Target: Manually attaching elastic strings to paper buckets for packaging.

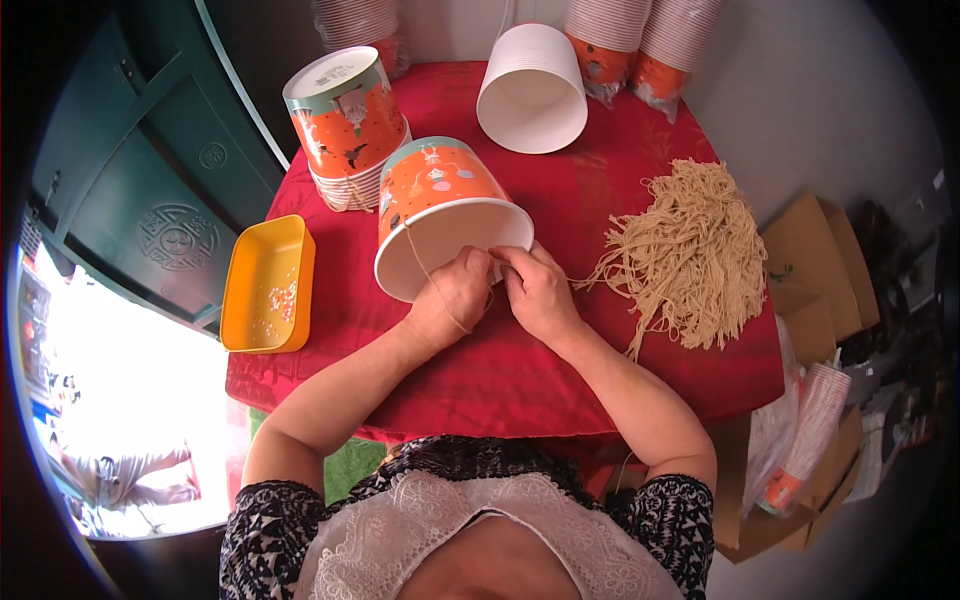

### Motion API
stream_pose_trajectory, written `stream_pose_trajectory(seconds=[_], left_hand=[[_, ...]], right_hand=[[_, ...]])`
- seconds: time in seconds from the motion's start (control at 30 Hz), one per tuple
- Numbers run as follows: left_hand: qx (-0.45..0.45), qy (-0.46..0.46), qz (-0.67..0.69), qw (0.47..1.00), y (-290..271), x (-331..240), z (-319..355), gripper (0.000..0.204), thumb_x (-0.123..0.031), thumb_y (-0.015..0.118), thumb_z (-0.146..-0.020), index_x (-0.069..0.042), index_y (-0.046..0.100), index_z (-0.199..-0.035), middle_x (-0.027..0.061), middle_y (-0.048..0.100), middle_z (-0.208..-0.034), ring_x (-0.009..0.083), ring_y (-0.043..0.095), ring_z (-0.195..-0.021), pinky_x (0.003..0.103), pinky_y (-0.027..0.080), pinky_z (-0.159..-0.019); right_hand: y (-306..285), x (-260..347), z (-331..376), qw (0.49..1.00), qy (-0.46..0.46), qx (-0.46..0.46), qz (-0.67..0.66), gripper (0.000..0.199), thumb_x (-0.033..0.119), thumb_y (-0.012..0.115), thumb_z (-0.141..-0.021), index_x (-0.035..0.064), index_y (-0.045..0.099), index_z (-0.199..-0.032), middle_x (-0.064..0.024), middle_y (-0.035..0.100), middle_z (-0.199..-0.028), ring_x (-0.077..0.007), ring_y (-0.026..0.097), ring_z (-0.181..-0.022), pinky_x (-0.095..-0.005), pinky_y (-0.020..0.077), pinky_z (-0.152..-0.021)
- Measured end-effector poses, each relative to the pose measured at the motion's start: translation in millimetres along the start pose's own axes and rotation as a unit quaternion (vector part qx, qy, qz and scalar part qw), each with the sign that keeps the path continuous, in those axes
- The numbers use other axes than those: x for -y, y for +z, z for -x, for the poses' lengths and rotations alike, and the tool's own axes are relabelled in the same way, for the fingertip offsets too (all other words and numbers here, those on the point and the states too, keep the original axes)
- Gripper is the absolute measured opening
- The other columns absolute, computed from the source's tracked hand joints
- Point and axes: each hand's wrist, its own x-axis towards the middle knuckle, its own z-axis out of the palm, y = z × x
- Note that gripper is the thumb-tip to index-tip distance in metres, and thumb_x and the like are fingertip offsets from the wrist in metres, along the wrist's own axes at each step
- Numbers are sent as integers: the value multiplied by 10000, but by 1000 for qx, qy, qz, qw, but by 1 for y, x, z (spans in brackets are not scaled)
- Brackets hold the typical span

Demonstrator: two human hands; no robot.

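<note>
A paper bucket (440,185), orange with a green base band and printed figures, lies tipped on the table with its white mouth towards me. A thin tan cord (424,262) comes from the bucket's left side and loops over my left wrist. My left hand (458,296) is closed at the near rim, its thumb and fingers pinched on the cord. Against it, my right hand (541,292) pinches the cord at the rim too. The fingers partly hide the cord's end and the rim there.
A tangled pile of tan cords (690,255) lies at the right on the red tablecloth (600,350). Left stand a yellow tub (268,285) with small white bits and a stack of upturned buckets (345,120). A white bucket (532,90) and wrapped bucket stacks (605,50) are behind.
</note>
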Motion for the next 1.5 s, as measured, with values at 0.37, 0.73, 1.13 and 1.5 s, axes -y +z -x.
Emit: stream_pose_trajectory(seconds=[0.37, 0.73, 1.13, 1.5], left_hand=[[16, 5, 39, 999, -3, 0, 1, 169, -27, 599, -830, -10, 478, -946, 190, 591, -818, 385, 614, -717, 464, 508, -633], [24, -137, 192, 972, -21, 0, -1, 78, -32, 651, -801, -10, 607, -861, 166, 653, -800, 334, 654, -756, 399, 521, -663], [6, -150, 160, 976, -19, 5, -2, 39, -23, 606, -766, 15, 602, -768, 192, 632, -754, 360, 634, -731, 423, 509, -662], [73, -152, 318, 933, -28, 7, -7, 115, -67, 649, -799, -7, 570, -740, 36, 588, -710, 132, 535, -672, 296, 461, -628]], right_hand=[[-14, 2, -6, 996, -7, 66, -64, 175, -15, 569, -867, -12, 619, -1034, -223, 621, -1000, -383, 620, -938, -429, 520, -798], [-16, 4, -4, 996, -14, 87, -16, 76, 36, 628, -853, 7, 583, -907, -188, 631, -863, -363, 624, -808, -428, 507, -698], [-25, 13, -4, 985, -63, 160, 28, 96, -3, 601, -841, -33, 546, -913, -217, 570, -956, -388, 596, -877, -463, 504, -732], [-18, 6, 0, 982, -58, 163, 70, 172, -43, 575, -789, -68, 537, -955, -265, 530, -1029, -426, 578, -946, -490, 504, -794]])
